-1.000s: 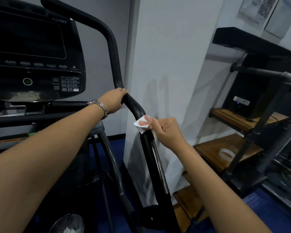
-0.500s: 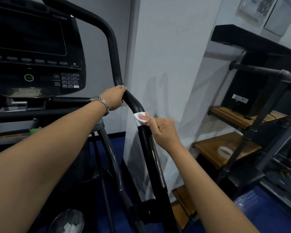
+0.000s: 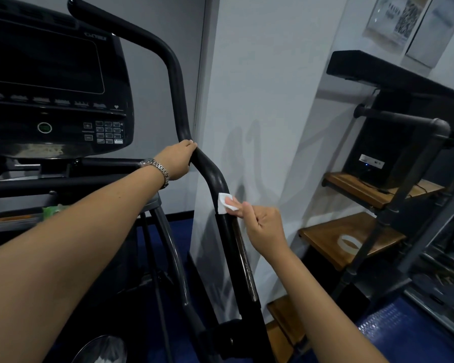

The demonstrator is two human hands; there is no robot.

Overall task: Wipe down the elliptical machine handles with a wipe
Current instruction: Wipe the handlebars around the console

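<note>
The black right handle [image 3: 177,82] of the elliptical rises from the lower middle, bends and curves up to the left. My left hand [image 3: 177,159] grips it at the bend, a metal watch on the wrist. Just below, my right hand [image 3: 262,226] pinches a small white wipe [image 3: 224,203] and presses it against the right side of the handle bar.
The dark console [image 3: 50,87] with its keypad fills the upper left. A white wall panel [image 3: 260,113] stands right behind the handle. A pipe-frame rack with wooden shelves [image 3: 351,237] and a black box sits at right. Blue floor lies below.
My right hand slid the wipe up the bar, then back down a little. My left hand keeps its grip at the bend.
</note>
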